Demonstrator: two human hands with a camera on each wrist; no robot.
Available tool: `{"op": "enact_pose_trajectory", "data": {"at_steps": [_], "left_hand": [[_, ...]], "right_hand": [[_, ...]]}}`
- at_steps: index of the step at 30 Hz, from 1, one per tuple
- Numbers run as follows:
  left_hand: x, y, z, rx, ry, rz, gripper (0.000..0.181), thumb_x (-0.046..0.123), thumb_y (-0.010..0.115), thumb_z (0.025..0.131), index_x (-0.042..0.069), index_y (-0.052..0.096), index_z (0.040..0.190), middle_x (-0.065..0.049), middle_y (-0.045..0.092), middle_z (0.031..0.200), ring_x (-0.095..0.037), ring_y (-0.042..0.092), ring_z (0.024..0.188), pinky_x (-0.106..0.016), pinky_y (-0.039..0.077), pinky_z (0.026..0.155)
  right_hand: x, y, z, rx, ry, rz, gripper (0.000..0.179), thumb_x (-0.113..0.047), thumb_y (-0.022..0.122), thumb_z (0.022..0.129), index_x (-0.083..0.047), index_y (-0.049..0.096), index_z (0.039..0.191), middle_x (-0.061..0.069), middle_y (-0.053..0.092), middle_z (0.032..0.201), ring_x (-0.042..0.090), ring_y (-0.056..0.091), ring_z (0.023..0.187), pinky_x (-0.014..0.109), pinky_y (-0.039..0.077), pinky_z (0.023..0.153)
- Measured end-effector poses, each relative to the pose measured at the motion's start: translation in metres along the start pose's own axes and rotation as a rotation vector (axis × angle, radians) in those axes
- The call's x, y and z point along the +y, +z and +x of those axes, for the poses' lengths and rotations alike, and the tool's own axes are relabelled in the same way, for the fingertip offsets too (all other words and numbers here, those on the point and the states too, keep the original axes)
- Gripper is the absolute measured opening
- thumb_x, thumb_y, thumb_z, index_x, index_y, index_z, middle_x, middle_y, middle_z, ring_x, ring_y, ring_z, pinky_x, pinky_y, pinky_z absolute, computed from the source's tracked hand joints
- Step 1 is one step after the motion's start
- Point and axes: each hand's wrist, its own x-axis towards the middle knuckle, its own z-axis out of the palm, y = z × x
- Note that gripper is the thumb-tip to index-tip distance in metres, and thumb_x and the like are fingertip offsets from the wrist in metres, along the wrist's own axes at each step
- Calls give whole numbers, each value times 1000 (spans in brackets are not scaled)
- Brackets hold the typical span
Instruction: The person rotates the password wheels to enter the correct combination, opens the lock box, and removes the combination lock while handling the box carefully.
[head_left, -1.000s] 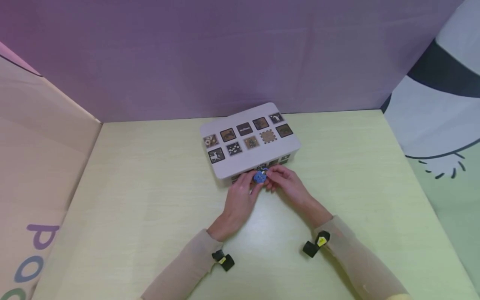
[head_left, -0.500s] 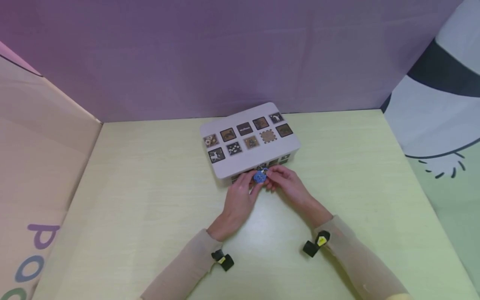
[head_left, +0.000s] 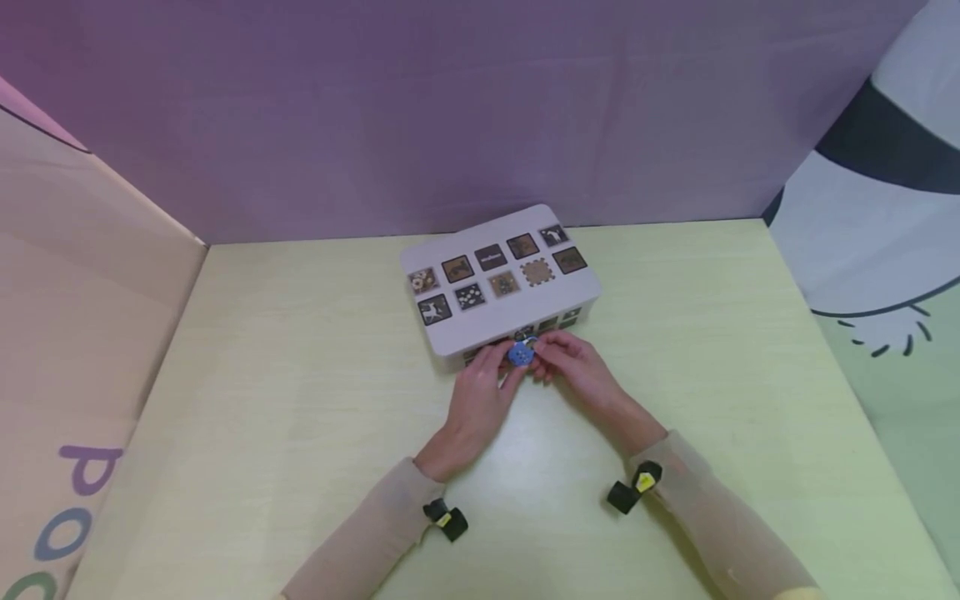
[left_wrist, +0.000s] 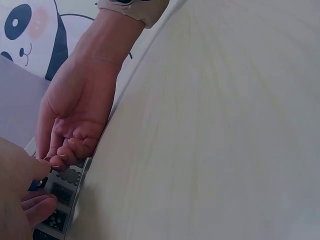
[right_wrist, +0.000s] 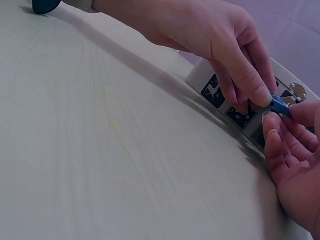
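A small round blue padlock [head_left: 521, 353] with dots on its face sits between both hands, at the front side of a white lidded box [head_left: 450, 335]. My left hand [head_left: 477, 407] pinches the padlock's body from the left with thumb and forefinger. From the other side, my right hand [head_left: 587, 380] pinches at its upper right, by the thin curved shackle. In the right wrist view the blue body [right_wrist: 278, 105] shows edge-on between the fingertips, beside a metal hasp [right_wrist: 298, 90] on the box. Fingers cover much of the padlock in both wrist views.
Printed square pictures cover the box's lid and side. The box stands slantwise at the back of the pale table [head_left: 300, 375], near a purple backdrop [head_left: 480, 117]. Printed panels flank the table on the left [head_left: 97, 317] and right [head_left: 885, 258].
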Motion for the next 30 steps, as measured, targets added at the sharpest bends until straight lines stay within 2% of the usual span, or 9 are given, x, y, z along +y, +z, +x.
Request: {"op": "enact_pose_trajectory", "data": {"at_steps": [11, 18, 27, 30], "left_hand": [[0, -2, -2, 13, 8, -38, 40, 10, 76, 93, -4, 64, 129, -15, 73, 111, -23, 74, 92, -20, 64, 80], [2, -5, -4, -5, 19, -41, 39, 10, 75, 94, -3, 64, 129, -17, 73, 114, -23, 74, 90, -18, 63, 78], [1, -7, -6, -20, 39, -26, 34, 10, 73, 96, -3, 67, 126, -14, 76, 102, -18, 72, 78, -12, 58, 66], [1, -8, -7, -28, 41, -31, 33, 8, 73, 96, -2, 67, 127, -15, 76, 103, -18, 72, 77, -11, 58, 65]], "right_hand": [[-3, 3, -5, -5, -17, 11, 19, -10, 53, 106, 7, 58, 115, -1, 69, 88, 11, 64, 78, 20, 58, 69], [-3, 2, -7, -6, -18, -7, 22, -9, 52, 106, 9, 56, 117, 0, 69, 88, 12, 65, 78, 22, 60, 70], [-4, 2, -10, -20, -16, -21, 24, -9, 52, 107, 12, 55, 118, 0, 69, 89, 12, 65, 77, 22, 60, 69], [-5, 3, -10, -20, -11, -27, 25, -10, 52, 107, 12, 55, 118, 0, 70, 89, 12, 65, 76, 22, 60, 69]]}}
